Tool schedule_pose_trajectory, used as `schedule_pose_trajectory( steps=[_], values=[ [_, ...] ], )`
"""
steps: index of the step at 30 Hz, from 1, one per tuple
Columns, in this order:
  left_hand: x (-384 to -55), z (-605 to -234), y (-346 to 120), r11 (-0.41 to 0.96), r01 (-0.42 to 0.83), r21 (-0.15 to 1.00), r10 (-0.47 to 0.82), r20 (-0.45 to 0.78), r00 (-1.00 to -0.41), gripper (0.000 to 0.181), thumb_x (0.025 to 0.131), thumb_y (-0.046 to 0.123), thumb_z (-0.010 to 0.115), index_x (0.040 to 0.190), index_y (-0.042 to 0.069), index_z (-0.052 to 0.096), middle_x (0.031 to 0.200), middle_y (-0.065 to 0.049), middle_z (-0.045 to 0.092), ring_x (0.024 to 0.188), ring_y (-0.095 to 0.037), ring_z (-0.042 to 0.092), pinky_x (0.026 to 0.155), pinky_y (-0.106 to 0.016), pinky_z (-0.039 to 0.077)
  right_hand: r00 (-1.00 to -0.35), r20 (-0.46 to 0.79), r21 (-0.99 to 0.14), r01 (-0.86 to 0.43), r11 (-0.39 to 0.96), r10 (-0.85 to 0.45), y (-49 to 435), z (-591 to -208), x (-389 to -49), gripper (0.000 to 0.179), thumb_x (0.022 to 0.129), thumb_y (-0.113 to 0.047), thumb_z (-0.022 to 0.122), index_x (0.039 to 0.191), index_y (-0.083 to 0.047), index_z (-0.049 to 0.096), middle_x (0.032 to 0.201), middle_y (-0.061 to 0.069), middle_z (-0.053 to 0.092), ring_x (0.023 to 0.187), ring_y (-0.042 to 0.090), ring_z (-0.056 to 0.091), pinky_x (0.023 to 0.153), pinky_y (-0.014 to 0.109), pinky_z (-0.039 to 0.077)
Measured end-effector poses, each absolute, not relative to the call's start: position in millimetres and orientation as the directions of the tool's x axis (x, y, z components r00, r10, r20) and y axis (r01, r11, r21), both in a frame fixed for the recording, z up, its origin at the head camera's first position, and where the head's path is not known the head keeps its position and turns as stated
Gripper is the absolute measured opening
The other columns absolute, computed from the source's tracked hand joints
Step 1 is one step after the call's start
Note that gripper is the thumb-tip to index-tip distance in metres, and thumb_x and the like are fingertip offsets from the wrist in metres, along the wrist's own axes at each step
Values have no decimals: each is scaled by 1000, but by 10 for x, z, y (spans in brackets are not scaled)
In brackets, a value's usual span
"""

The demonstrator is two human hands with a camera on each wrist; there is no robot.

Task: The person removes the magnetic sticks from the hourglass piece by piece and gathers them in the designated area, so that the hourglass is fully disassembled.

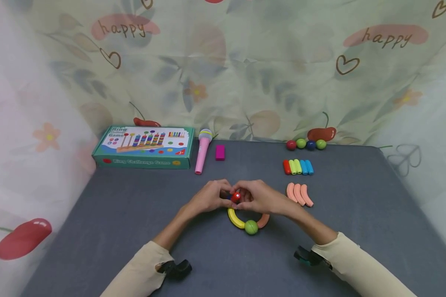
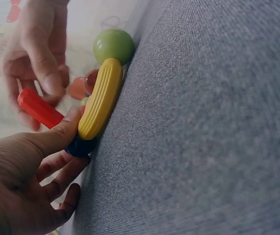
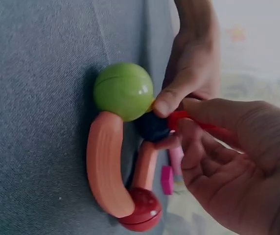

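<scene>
A ring of curved rods and balls lies on the grey table. It has a yellow curved rod [image 2: 101, 100], a green ball [image 3: 123, 91], an orange curved rod [image 3: 108, 164], a red ball [image 3: 142, 209], a second orange rod [image 3: 145, 166] and a dark blue ball [image 3: 152, 127]. My left hand [image 1: 209, 196] grips the blue ball between thumb and fingers. Thumb and index finger of my right hand [image 1: 260, 196] pinch a straight red rod [image 2: 41, 108], whose end meets the blue ball in the right wrist view. From the head view, both hands cover the ring's far side.
Right of the hands lie several orange curved rods [image 1: 300, 194], coloured straight rods [image 1: 298, 167] and a row of balls [image 1: 311, 144]. Toward the back left are a game box [image 1: 145, 147], a pink toy microphone [image 1: 203, 152] and a magenta block [image 1: 220, 152].
</scene>
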State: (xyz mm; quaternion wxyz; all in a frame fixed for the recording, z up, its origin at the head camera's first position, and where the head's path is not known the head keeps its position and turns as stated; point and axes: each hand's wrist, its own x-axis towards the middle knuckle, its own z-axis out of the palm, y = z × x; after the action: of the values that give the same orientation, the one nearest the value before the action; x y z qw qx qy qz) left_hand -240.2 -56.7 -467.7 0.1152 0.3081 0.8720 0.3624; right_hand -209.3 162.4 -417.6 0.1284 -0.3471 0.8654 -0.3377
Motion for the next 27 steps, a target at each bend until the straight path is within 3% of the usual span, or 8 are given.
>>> schedule_pose_trajectory(
  steps=[5, 10, 15, 20, 27],
  values=[
    [-2412, -4682, -561, 560, 435, 705, 620, -8, -785, 28, 86, 21, 87, 112, 12, 80, 106, -2, 72, 94, -13, 63, 87, -26, 53, -720, -34, -713, -469, 521, -693, 1628, -4276, -2128, 27, 98, -8, 72, 124, -1, 67, 101, 8, 74, 76, 6, 64, 72, 21, 56],
    [-2409, -4678, -560, 551, 430, 715, 624, -11, -781, 30, 85, 20, 87, 114, 12, 79, 104, -3, 71, 91, -14, 61, 83, -25, 52, -696, -6, -726, -491, 482, -718, 1617, -4295, -2150, 17, 100, -5, 67, 117, -4, 68, 98, 7, 70, 75, 10, 61, 71, 22, 54],
    [-2395, -4668, -565, 536, 429, 727, 635, -11, -773, 34, 86, 19, 87, 118, 11, 78, 107, -4, 71, 94, -15, 65, 90, -31, 58, -679, -35, -713, -497, 495, -733, 1644, -4239, -2147, 11, 103, -11, 65, 112, -4, 66, 96, 8, 66, 83, 13, 59, 77, 23, 51],
    [-2396, -4658, -561, 541, 448, 712, 645, -9, -764, 33, 88, 22, 86, 118, 11, 77, 109, -5, 71, 94, -15, 61, 86, -27, 54, -713, -82, -732, -431, 527, -697, 1725, -4105, -2133, 18, 104, -14, 64, 117, -1, 65, 102, 11, 73, 90, 21, 68, 80, 24, 54],
    [-2400, -4643, -552, 564, 445, 696, 647, -37, -761, 31, 90, 26, 84, 118, 16, 78, 108, -3, 70, 94, -14, 59, 82, -23, 51, -825, 21, -715, -407, 569, -565, 1928, -3920, -2162, 17, 98, -15, 73, 111, -5, 68, 97, 6, 74, 83, 12, 68, 75, 26, 57]
  ],
)
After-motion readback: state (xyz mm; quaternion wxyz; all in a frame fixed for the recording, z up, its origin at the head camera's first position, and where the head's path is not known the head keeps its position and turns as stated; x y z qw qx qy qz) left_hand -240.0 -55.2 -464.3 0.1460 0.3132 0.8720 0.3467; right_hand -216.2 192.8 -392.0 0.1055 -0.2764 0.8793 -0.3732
